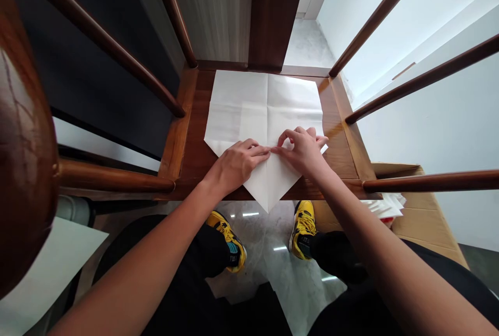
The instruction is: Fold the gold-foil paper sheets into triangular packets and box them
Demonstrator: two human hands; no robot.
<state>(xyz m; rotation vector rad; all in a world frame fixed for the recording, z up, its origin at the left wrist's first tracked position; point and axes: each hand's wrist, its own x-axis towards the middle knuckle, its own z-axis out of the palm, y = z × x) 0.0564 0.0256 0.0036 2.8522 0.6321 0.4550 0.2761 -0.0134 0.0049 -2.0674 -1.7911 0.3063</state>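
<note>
paper [268, 107] folds partly covered, cardboard box [424, 221] contents unclear

Wooden seat [195, 154] is being flanked by dark rails [117, 52]. Cardboard box [424, 216] is being kept on the floor at right, with white sheets [385, 205] being held in it. Yellow shoes [228, 237] are being worn on marble floor [268, 242].

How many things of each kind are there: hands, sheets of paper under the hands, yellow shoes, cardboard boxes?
Hands: 2, left hand and right hand
Paper: 1
Yellow shoes: 2
Box: 1
Total: 6
</note>
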